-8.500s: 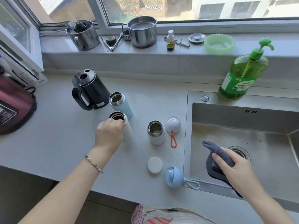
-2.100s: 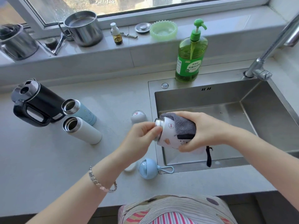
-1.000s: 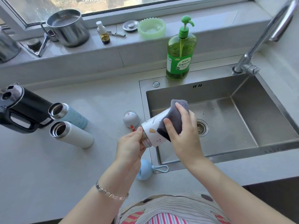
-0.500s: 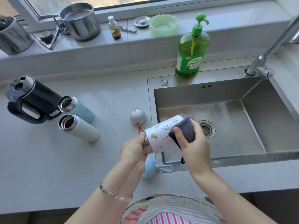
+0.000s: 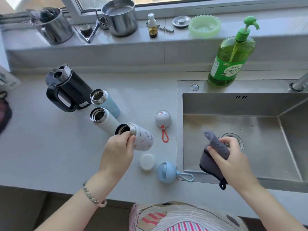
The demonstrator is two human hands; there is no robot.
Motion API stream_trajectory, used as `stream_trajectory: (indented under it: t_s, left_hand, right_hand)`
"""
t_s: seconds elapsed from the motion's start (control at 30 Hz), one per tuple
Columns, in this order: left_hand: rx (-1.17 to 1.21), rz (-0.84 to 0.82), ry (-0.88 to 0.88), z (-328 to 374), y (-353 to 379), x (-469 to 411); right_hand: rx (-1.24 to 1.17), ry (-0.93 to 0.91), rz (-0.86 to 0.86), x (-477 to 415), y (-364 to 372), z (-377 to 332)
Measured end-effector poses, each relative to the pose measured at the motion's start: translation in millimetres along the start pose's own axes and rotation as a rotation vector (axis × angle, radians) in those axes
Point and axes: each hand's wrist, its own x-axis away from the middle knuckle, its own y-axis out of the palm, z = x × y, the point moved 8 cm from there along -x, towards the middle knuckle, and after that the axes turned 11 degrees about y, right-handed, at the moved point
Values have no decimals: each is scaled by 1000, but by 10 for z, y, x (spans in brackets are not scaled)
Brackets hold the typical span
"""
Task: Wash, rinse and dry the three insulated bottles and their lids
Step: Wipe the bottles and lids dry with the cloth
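My left hand point(image 5: 117, 150) pinches the steel neck of the white patterned bottle point(image 5: 143, 139), which stands open on the counter. Behind it stand the plain white bottle point(image 5: 104, 120) and the light blue bottle point(image 5: 106, 102), both open. My right hand point(image 5: 231, 160) grips a grey cloth point(image 5: 212, 155) over the sink point(image 5: 233, 105). Three lids lie on the counter: a white dome lid with an orange loop point(image 5: 163, 117), a flat white lid point(image 5: 147, 161) and a blue dome lid with a loop point(image 5: 167, 172).
A black kettle point(image 5: 66, 88) stands left of the bottles. A green soap dispenser point(image 5: 231, 55) sits behind the sink, with the tap base point(image 5: 299, 84) at the far right. The sill holds steel pots point(image 5: 120, 15), a small bottle and a green dish point(image 5: 205, 25).
The patterned bottle was held over the sink edge and wiped with the cloth; it now stands on the counter in my left hand. My right hand has drawn the cloth away over the sink.
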Motion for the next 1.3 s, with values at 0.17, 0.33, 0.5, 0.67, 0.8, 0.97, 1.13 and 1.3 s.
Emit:
stream_trajectory:
  t_s: [0.17, 0.33, 0.5, 0.67, 0.8, 0.97, 1.13, 1.3]
  left_hand:
    - [-346, -89, 87, -644, 132, 128]
    - [-534, -119, 225, -792, 272, 170]
    - [-540, -58, 143, -872, 229, 300]
    - [-235, -27, 191, -165, 464, 447]
    - [-67, -612, 182, 228, 1283, 517]
    - [-171, -857, 194, 203, 1651, 582]
    - [261, -592, -98, 258, 1430, 481]
    - [899, -335, -473, 543, 972, 95]
  right_hand:
    - [81, 3, -101, 28, 127, 34]
    - [120, -52, -131, 80, 232, 34]
    - [72, -29, -134, 78, 190, 144]
    - [38, 12, -112, 91, 118, 296]
    - [3, 62, -87, 106, 52, 405]
    - [-69, 80, -39, 125, -98, 499]
    - [-172, 71, 14, 152, -255, 440]
    - [-351, -108, 138, 238, -483, -85]
